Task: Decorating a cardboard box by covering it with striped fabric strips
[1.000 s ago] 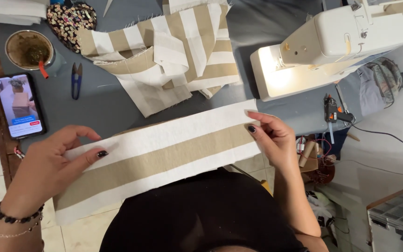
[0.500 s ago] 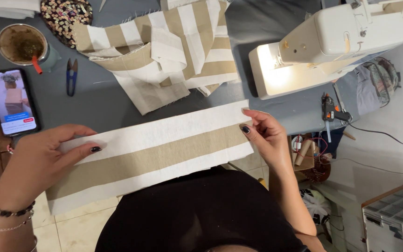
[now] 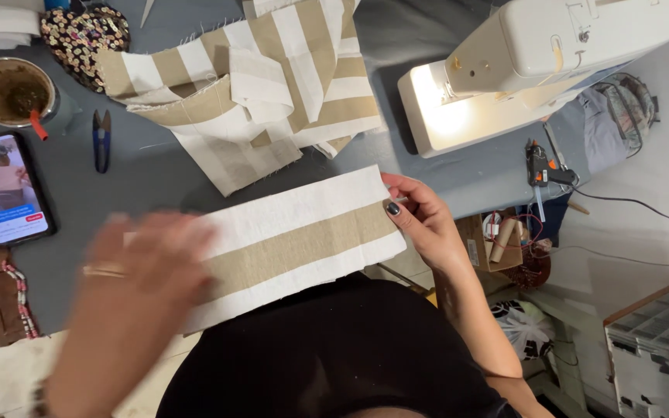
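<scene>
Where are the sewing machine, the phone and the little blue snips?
Sewing machine (image 3: 551,62): head view, on its white body.
Phone (image 3: 8,190): head view, on its lit screen.
Snips (image 3: 101,139): head view, on the blue handles.

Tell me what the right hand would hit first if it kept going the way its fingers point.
The right hand points left along the beige-and-white striped fabric strip; probably the blurred left hand first.

My grey worktop (image 3: 149,166) ends at its right edge above a pale tiled floor (image 3: 660,178); a plastic drawer unit (image 3: 656,348) stands below.
</scene>
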